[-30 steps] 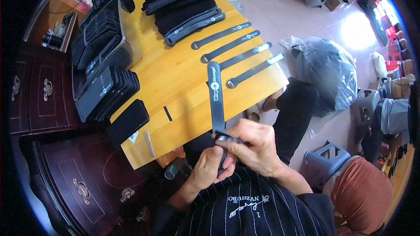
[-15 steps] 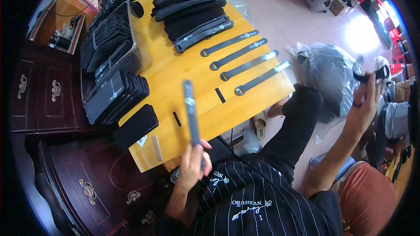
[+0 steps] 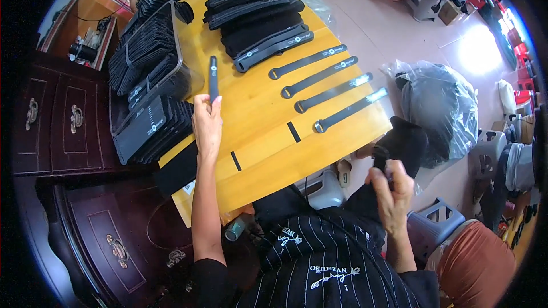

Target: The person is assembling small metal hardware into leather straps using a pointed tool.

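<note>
Over the left half of the yellow table, my left hand [image 3: 207, 125] is closed on the lower end of a narrow black strap [image 3: 214, 77] with a white mark. My right hand [image 3: 394, 191] is off the table's near right edge, fingers curled. Something dark shows at its fingertips, hard to tell from the black trouser leg behind it. Several black straps with end loops [image 3: 311, 63] lie spread in a slanting row on the right of the table. Two short black strips [image 3: 293, 132] lie nearer me. Behind the row is a pile of black straps [image 3: 260, 8].
Left on the yellow table [image 3: 262, 157] stands a clear bin [image 3: 181, 51] beside bundled black pieces, with a stack of flat black pieces [image 3: 142, 128] nearer. A plastic-wrapped dark bundle [image 3: 439, 111] and a grey stool [image 3: 436, 222] are at right. Other people sit at the far edge.
My left hand has moved forward and left over the table with the strap. My right hand has come down and inward from the far right, where it held up a black looped piece.
</note>
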{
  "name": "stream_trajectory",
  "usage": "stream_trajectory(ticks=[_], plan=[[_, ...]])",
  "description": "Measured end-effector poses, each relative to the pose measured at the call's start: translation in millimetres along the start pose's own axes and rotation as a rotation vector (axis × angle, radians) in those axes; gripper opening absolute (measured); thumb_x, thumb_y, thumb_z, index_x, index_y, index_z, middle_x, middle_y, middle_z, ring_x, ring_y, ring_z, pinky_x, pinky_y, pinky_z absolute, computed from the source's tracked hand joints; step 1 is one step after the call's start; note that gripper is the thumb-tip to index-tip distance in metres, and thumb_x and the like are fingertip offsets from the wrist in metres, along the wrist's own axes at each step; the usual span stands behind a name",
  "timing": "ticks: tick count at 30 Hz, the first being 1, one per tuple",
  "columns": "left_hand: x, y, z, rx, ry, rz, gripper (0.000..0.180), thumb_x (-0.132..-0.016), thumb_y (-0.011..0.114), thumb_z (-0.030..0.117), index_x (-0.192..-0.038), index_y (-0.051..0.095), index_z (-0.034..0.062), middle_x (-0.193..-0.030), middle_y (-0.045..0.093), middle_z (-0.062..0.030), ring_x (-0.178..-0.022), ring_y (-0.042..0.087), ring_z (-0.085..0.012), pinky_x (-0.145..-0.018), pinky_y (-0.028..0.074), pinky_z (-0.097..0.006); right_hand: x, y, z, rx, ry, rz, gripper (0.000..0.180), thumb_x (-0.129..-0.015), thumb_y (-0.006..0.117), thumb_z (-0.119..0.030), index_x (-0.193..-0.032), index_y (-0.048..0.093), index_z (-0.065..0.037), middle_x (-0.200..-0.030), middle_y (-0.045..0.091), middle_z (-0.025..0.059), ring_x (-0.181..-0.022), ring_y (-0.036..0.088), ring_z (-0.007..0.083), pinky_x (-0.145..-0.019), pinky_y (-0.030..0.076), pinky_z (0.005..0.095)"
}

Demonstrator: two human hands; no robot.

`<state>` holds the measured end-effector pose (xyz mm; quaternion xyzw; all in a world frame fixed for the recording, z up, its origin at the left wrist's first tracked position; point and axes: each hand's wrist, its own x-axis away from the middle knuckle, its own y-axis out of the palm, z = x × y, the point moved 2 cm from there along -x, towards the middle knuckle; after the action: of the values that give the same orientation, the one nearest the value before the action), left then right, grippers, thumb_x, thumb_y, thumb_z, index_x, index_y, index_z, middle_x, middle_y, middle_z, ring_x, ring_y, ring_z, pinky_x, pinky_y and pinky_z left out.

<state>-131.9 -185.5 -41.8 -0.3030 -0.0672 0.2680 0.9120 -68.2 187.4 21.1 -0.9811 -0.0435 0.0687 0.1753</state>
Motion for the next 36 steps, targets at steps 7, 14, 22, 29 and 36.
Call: stream_trajectory(ticks=[7,14,22,29,36], plan=[[-15.5,8.0,-12.3,-0.463,0.075,0.144,0.026,-0.096,0.054,0.027,-0.098,0.050,0.0016,-0.085,0.064,-0.0226,-0.082,0.061,-0.0429,-0.067,0.045,-0.050,2.0,34.5,-3.9,0.089,-0.024,-0.106,0.014,-0.082,0.070,-0.008,-0.087,0.059,-0.002,-0.063,0.052,0.0051,-0.052,0.046,0.0095,-0.048,0.036,0.0251],[-6.1,-0.7,2.2,-0.754,0.158,0.175,0.025,-0.094,0.056,0.024,-0.096,0.051,-0.0003,-0.094,0.060,-0.0202,-0.090,0.060,-0.0386,-0.071,0.048,-0.050,-2.0,64.5,-5.5,0.097,-0.106,-0.199,0.015,-0.081,0.071,-0.008,-0.089,0.061,-0.001,-0.068,0.059,0.0077,-0.053,0.053,0.0104,-0.048,0.040,0.0241],[90.6,2.2,60.8,0.331,-0.337,-0.755,0.029,-0.097,0.055,0.030,-0.101,0.058,0.0015,-0.071,0.061,-0.0071,-0.057,0.059,-0.0117,-0.051,0.047,-0.026,-5.1,71.4,-13.9,0.411,-0.424,-0.214,0.036,-0.066,0.076,-0.003,-0.100,0.066,-0.006,-0.070,0.057,0.0058,-0.057,0.058,0.0184,-0.049,0.045,0.0297],[129.0,-4.8,62.2,0.853,-0.455,-1.014,0.018,-0.093,0.060,0.012,-0.104,0.056,-0.0018,-0.082,0.066,-0.0128,-0.067,0.065,-0.0155,-0.059,0.051,-0.024,-6.0,77.2,-22.8,0.465,-0.540,-0.323,0.043,-0.060,0.077,-0.010,-0.102,0.067,-0.009,-0.077,0.060,0.0020,-0.066,0.062,0.0174,-0.052,0.047,0.0288],[140.2,-27.3,48.3,0.700,-0.421,-0.963,0.014,-0.092,0.060,0.004,-0.104,0.057,-0.0022,-0.088,0.067,-0.0130,-0.075,0.066,-0.0146,-0.065,0.052,-0.024,-26.3,77.8,-31.6,-0.093,0.177,-0.884,0.036,-0.073,0.082,-0.021,-0.097,0.061,-0.005,-0.078,0.067,0.0037,-0.066,0.064,0.0188,-0.059,0.049,0.0284]])
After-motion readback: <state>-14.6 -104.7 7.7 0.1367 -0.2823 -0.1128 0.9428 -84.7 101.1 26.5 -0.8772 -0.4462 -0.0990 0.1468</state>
